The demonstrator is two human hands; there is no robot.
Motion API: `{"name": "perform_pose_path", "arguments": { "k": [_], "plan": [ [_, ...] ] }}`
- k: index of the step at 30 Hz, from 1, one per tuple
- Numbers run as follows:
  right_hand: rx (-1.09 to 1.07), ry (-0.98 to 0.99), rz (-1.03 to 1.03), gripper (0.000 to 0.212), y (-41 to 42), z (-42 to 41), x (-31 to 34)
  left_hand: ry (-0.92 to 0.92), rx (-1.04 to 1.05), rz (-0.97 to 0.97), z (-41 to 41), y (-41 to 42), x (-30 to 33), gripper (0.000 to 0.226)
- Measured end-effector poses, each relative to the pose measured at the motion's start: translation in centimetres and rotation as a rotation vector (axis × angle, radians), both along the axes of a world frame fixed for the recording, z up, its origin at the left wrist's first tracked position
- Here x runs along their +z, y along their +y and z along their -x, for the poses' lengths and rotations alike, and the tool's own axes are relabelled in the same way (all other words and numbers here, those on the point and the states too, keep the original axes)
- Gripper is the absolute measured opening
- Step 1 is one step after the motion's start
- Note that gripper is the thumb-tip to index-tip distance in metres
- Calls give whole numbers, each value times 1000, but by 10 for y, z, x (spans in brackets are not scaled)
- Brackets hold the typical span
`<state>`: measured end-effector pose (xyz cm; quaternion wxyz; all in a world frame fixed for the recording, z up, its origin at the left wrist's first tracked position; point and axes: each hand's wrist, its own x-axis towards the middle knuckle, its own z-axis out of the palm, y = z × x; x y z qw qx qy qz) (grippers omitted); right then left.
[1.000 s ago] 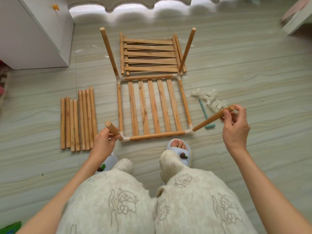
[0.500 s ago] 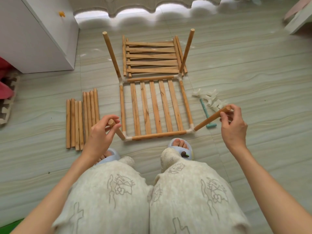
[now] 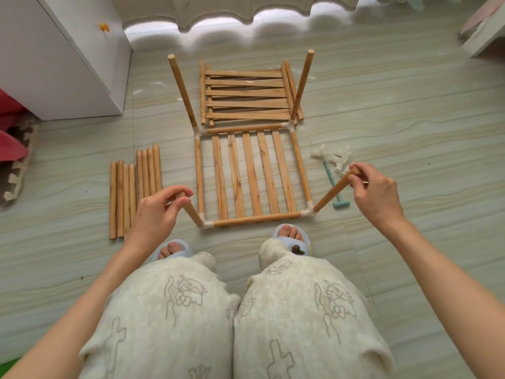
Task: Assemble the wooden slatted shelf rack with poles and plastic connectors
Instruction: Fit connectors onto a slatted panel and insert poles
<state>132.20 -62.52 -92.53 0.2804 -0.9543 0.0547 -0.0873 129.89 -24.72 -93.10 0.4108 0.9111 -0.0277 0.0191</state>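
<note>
The left hand [image 3: 154, 214] pinches the near-left pole [image 3: 191, 210]; the right hand [image 3: 375, 194] pinches the near-right pole [image 3: 330, 194]. Both slant out of white corner connectors on the slatted shelf frame [image 3: 252, 173], flat on the floor [image 3: 410, 105]. Fingers hide both pole tips.

I read this as a room in a home. Past my fingers lies pale wood-grain floor [image 3: 396, 110], and well beyond them a scalloped curtain hem [image 3: 218, 12] hangs at floor level. Far left of my left fingers stands a white cabinet [image 3: 54, 67] beside a foam puzzle mat [image 3: 19, 165]. Nearer me, printed lounge trousers [image 3: 191, 310] and slippers [image 3: 303, 242].
</note>
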Motion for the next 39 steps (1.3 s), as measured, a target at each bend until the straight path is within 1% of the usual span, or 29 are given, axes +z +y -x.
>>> {"name": "perform_pose_path", "arguments": {
  "k": [2, 4, 7, 9, 12, 14, 16, 18, 23, 25, 27, 29, 31, 33, 36, 39],
  "plan": [
    [-11, 50, 17, 12, -8, -1, 3, 1, 3, -7, 1, 0, 1, 14],
    [-54, 88, 11, 16, -12, 0, 2, 8, 4, -17, 1, 0, 2, 14],
    [-120, 78, 13, 21, -2, -3, -3, 16, 15, -4, -1, 1, 3, 24],
    [-146, 97, 56, 22, 6, -5, -2, 38, 14, 4, -1, 1, 2, 29],
    [-149, 160, 62, 21, 4, -3, 2, 71, 12, -1, 1, 3, 3, 25],
    [-123, 133, 2, 19, 1, 3, 2, 75, 14, -4, 2, 2, 5, 25],
    [-56, 53, 11, 22, 1, 9, 1, 78, 24, 9, 1, 2, 6, 21],
    [-19, 39, 21, 20, 1, 8, 6, 90, 35, 12, 0, 1, 5, 16],
    [5, 177, 87, 14, -5, -4, 17, 144, 21, 16, 3, 0, 10, 19],
    [-5, 212, 110, 13, -2, -6, 22, 168, 0, -13, 3, -1, 15, 21],
    [-10, 288, 144, 11, -1, -8, 30, 229, -44, -65, -1, 0, 23, 21],
    [-9, 411, 232, 14, 1, -14, 41, 329, -147, -143, -10, 2, 34, 22],
    [19, 489, 361, 25, 8, -25, 53, 397, -239, -204, -22, 2, 50, 24],
    [67, 485, 423, 33, 23, -37, 64, 352, -266, -240, -39, 1, 66, 27],
    [199, 438, 409, 39, 53, -59, 75, 175, -268, -362, -71, -1, 83, 33],
    [332, 411, 407, 44, 81, -87, 74, 58, -316, -498, -106, -3, 81, 41]
  ]
}}
